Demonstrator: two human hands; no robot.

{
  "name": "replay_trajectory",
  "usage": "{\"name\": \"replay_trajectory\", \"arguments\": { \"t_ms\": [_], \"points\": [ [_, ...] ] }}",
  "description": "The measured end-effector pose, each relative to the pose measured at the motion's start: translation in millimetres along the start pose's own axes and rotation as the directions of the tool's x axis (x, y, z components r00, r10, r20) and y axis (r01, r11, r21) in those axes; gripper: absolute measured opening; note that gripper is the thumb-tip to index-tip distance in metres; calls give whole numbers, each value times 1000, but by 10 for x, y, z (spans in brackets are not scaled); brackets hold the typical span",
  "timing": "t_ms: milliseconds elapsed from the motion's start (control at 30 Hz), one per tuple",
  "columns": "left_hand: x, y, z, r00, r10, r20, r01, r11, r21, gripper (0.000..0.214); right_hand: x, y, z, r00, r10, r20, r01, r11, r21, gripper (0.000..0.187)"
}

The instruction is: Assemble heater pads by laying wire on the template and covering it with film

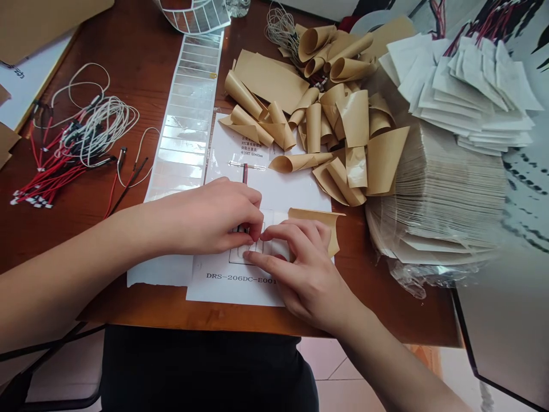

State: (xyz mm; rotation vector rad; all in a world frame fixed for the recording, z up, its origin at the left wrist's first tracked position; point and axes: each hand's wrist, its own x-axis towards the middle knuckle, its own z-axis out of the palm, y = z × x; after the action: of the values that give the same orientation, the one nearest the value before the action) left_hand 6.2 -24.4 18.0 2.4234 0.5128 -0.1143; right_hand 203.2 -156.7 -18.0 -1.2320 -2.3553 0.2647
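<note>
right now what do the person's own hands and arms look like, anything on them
The left hand and the right hand are bare, with no gloves, rings or watch showing. The forearms have no sleeves on them as far as the view reaches. Dark clothing covers the lap.

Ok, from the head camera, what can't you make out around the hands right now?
- Lower end of the red-and-black wire: hidden by the left hand.
- Much of the white piece: covered by the right hand.
- Small print on the white sheet: too small to read.
- Label roll: cut off by the top edge.
</note>
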Motion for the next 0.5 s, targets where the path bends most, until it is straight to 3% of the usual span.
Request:
{"name": "replay_trajectory", "arguments": {
  "t_ms": [500],
  "points": [
    [12, 14, 1, 1000, -15, 13, 15, 1000, -11, 11, -16, 12, 5, 1000, 8, -25, -7, 999, 34, 39]
  ]
}}
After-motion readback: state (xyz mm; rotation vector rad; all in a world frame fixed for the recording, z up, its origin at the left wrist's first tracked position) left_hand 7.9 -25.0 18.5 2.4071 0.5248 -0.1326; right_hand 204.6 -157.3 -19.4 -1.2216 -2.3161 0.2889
